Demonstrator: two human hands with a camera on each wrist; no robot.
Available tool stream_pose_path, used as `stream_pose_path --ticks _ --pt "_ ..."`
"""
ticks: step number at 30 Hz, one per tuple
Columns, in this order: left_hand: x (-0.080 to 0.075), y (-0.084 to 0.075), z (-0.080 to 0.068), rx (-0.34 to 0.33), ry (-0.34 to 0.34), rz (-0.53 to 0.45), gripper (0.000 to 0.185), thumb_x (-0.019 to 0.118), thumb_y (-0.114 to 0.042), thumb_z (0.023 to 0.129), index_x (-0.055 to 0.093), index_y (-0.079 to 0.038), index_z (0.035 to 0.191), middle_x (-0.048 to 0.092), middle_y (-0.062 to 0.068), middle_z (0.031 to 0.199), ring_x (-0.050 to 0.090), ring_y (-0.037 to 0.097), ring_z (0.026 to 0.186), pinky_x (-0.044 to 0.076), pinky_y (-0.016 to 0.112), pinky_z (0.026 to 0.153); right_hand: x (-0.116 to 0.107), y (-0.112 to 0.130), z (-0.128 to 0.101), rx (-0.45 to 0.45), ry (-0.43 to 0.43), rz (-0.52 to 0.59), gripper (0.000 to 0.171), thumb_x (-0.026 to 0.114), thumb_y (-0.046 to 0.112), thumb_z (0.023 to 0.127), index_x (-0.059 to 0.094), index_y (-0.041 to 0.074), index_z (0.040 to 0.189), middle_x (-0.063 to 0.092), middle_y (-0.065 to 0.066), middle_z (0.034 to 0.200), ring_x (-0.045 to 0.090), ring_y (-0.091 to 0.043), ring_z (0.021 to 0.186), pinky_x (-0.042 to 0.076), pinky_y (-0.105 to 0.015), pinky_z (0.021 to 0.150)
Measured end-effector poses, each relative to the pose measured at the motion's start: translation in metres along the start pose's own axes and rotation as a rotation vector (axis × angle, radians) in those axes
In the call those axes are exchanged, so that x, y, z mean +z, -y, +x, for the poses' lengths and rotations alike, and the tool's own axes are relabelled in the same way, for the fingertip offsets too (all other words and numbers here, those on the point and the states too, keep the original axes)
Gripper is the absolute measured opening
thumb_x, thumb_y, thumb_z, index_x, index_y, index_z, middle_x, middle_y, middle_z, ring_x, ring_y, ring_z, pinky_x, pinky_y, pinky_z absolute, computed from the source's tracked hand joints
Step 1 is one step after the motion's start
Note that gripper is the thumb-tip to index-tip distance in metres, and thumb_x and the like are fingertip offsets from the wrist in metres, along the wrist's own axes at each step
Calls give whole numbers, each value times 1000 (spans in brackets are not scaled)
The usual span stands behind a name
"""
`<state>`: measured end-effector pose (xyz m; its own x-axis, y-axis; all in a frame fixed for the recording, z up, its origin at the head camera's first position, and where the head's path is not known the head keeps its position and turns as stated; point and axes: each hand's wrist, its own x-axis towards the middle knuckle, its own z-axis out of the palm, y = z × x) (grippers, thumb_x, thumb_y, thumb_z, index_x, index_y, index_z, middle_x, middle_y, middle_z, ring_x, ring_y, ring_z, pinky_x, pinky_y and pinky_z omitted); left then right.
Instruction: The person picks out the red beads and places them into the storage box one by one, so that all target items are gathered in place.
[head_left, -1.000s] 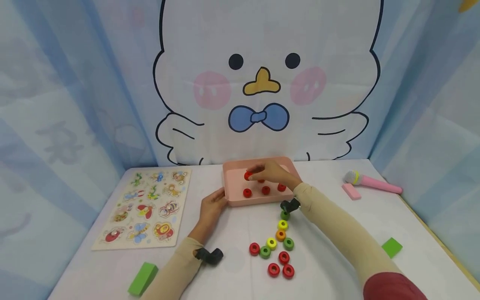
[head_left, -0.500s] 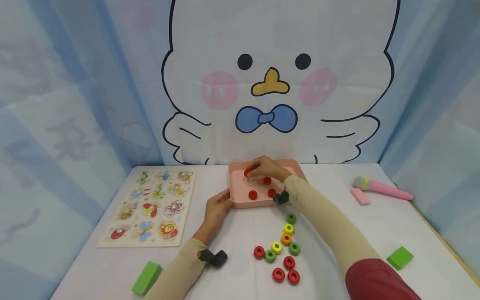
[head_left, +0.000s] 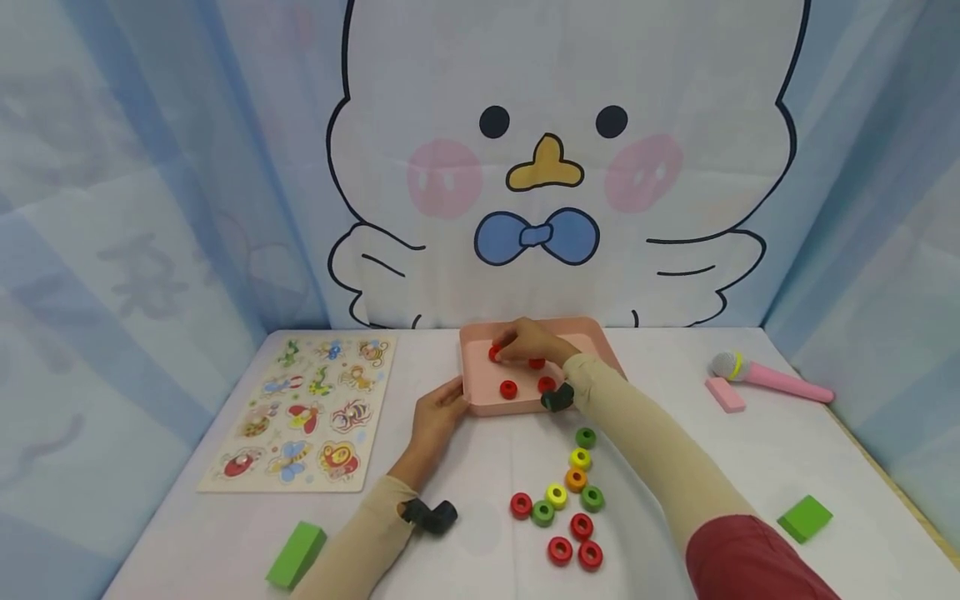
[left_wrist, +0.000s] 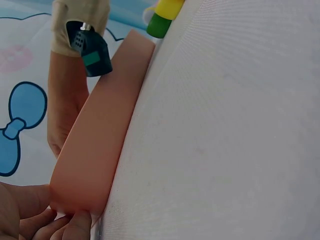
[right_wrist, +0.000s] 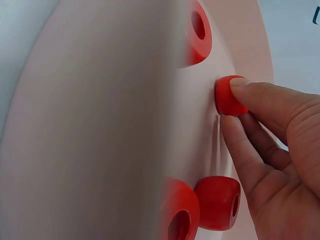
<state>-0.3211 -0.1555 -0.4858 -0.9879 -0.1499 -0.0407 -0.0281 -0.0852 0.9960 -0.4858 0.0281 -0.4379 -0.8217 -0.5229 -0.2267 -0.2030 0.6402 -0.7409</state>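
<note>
1. Fingertips of the right hand (head_left: pixel 531 342) pinch a red ring (head_left: pixel 495 353) that sits against the floor of the pink tray (head_left: pixel 480 402), at the tray's far left part; the wrist view shows the thumb and a finger closed on the ring's sides (right_wrist: pixel 229 95).
2. Just nearer than that hand, three more red rings lie in the tray: one under its fingers (head_left: pixel 536 363) and two toward the person (head_left: pixel 508 389), (head_left: pixel 547 385).
3. The left hand (head_left: pixel 437 413) grips the tray's near left corner, fingers curled onto the rim, as the left wrist view also shows (left_wrist: pixel 35 212).
4. Below the right forearm, on the white table (head_left: pixel 675 433), loose rings lie in a cluster: green (head_left: pixel 586 437), yellow (head_left: pixel 580 457), orange (head_left: pixel 575 479), green (head_left: pixel 592 498), yellow (head_left: pixel 556 495), green (head_left: pixel 542 512), and red ones (head_left: pixel 521 505), (head_left: pixel 581 526), (head_left: pixel 559 551), (head_left: pixel 590 555).
5. Left of the left hand lies a wooden animal puzzle (head_left: pixel 303 412); a green block (head_left: pixel 296 555) lies near the left elbow.
6. Well right of the right arm are a pink toy microphone (head_left: pixel 768 377), a pink block (head_left: pixel 724 394) and another green block (head_left: pixel 805 518).
</note>
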Motion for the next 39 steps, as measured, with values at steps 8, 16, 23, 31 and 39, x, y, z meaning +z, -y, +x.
stream_pose_path --ticks 8,16,23,31,39 --pt "5 4 -3 -9 8 13 44 60 0 93 53 5 136 54 20 137 51 28 128 44 35 103 1 0 -10 45 -22 5 43 76 29 87 67 14 126 66 -2 114 57 -25 100 55 -34 79" --pt "5 1 -1 11 7 34 44 61 0 93 54 4 137 55 18 137 52 26 127 45 35 102 -10 3 -26 1 -114 -76 48 72 32 89 63 12 131 61 -7 127 56 -25 108 51 -39 96" --pt "3 -6 2 1 -14 73 45 61 -3 93 54 1 137 56 15 137 52 24 127 45 35 103 -13 15 -71 -95 -223 -95 48 72 31 91 61 11 133 59 -11 130 53 -27 117 49 -42 99" --pt "0 -8 1 11 -27 41 44 61 1 92 55 4 135 55 19 137 51 26 128 44 36 104 15 15 -138 -335 -166 -65 37 74 19 89 65 2 122 65 -14 120 61 -31 111 52 -37 95" --pt "2 -6 -2 -31 -27 43 44 61 -2 94 54 1 138 54 15 140 50 25 130 44 35 104 58 3 -188 -333 158 132 33 73 14 89 65 -1 118 64 -16 118 64 -32 108 54 -29 90"
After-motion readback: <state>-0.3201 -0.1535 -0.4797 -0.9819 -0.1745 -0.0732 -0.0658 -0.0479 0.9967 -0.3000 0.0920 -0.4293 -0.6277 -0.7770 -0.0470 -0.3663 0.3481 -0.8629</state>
